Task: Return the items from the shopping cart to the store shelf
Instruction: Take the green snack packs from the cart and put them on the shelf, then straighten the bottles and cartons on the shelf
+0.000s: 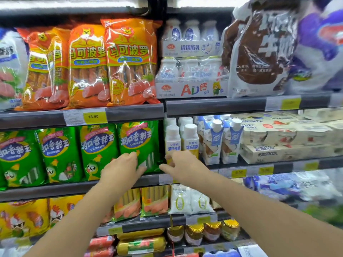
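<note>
Both bare arms are reaching up to the store shelf (81, 188), where the rightmost green sausage bag (138, 145) is standing upright at the end of a row of like bags. The left hand (121, 168) is pressing its grip against the bag's lower front, fingers curled on the pack. The right hand (181, 164) is hanging just beside the bag's right edge, fingers loosely spread and gripping nothing, in front of white yoghurt bottles (182, 140).

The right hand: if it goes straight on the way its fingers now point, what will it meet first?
Probably the right edge of the rightmost green sausage bag, which the right hand nearly touches. The white yogurt bottle stands just beside that line; depth is unclear, so it might be met instead.
</note>
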Demonstrator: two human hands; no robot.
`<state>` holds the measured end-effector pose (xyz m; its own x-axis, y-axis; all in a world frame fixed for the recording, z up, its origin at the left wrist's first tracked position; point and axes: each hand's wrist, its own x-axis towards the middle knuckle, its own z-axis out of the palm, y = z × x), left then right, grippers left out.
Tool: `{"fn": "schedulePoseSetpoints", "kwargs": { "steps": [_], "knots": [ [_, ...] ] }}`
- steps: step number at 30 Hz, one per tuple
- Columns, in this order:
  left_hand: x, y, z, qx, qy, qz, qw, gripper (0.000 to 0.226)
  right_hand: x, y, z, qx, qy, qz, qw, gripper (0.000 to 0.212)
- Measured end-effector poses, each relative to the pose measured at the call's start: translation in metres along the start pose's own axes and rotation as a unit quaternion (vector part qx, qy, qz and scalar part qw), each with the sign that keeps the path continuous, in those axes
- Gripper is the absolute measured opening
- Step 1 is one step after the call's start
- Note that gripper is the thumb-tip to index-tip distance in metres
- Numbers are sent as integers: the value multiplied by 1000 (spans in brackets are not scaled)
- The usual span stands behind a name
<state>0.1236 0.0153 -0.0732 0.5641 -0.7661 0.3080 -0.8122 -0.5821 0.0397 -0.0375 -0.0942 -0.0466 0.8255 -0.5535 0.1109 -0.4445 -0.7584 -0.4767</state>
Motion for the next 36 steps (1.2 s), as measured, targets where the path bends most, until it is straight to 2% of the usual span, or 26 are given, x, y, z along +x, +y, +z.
{"fn": "schedulePoseSetpoints", "kwargs": {
  "steps": [3, 6, 9, 15, 20, 25, 28, 33, 36],
  "knots": [
    [-3, 22, -19, 2, -93, 12, 996, 38, -23, 18, -26, -24, 16, -4, 1000, 48],
    [-11, 53, -36, 0, -124, 32, 992, 50, -50, 43, -49, -39, 41, 15, 998, 47],
    [-23, 86, -51, -14, -113, 18, 993, 59, -74, 72, -67, -58, 47, 39, 996, 44],
    [-54, 131, -55, -125, -110, -50, 985, 55, -107, 112, -80, -17, 31, 83, 996, 44],
    [-57, 128, -47, -181, -75, -98, 976, 74, -97, 106, -65, 6, 28, 89, 996, 40],
    [-29, 117, -38, -202, -40, -104, 973, 80, -64, 92, -42, 34, 50, 104, 993, 47],
    [-8, 112, -28, -215, -19, -91, 972, 80, -40, 84, -27, 53, 71, 119, 989, 45],
    [18, 103, -8, -280, -29, -88, 955, 62, -7, 72, 0, 55, 69, 153, 984, 36],
    [30, 99, 2, -311, -34, -73, 947, 63, 4, 68, 8, 61, 90, 200, 974, 37]
  ]
}}
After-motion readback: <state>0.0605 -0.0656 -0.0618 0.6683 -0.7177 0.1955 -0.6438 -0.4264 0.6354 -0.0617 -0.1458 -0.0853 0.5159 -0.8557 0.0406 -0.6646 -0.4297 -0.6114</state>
